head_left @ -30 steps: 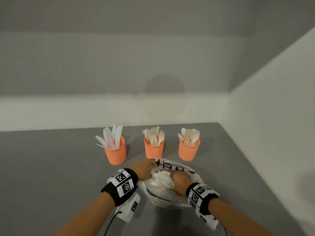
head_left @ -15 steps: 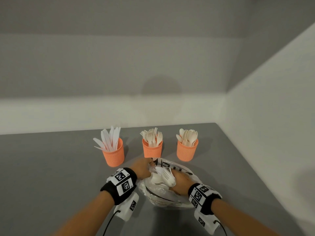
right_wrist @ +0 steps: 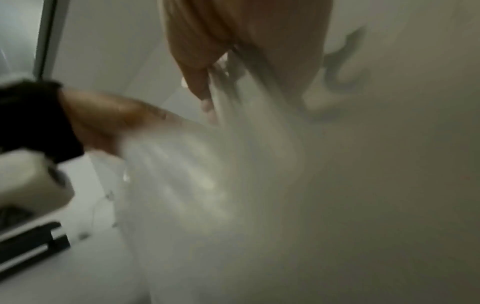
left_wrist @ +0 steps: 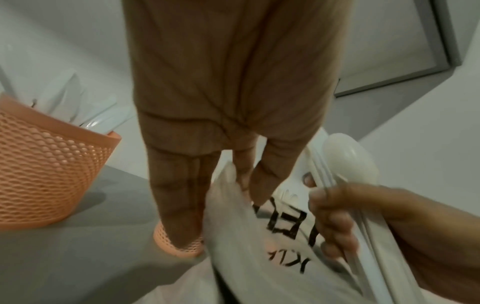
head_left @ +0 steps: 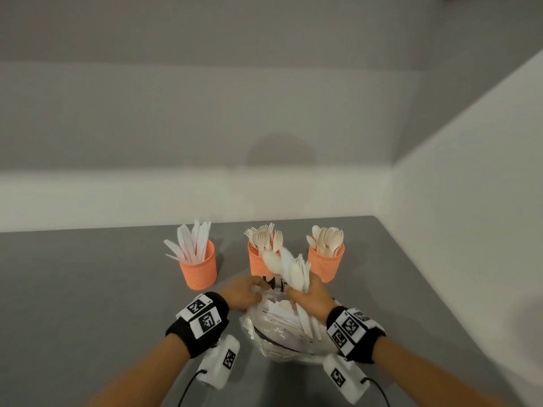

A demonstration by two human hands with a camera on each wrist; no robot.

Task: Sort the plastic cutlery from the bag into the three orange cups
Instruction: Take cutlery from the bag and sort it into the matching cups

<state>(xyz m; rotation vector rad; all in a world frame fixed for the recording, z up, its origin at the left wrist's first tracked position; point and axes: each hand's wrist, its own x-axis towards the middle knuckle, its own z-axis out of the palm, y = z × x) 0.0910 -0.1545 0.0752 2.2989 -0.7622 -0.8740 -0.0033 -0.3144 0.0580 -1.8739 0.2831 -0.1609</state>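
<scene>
Right hand [head_left: 311, 295] clenched round a bunch of white cutlery [head_left: 289, 270], lifted clear above the bag [head_left: 282, 336], just in front of the middle cup [head_left: 260, 264]. Left hand [head_left: 242, 292] pinching the bag's rim [left_wrist: 228, 185], bag between both hands. 3 orange cups in a row toward the counter's [head_left: 88, 289] far edge: knives [head_left: 192, 242], forks [head_left: 264, 235], spoons [head_left: 327, 239].
</scene>
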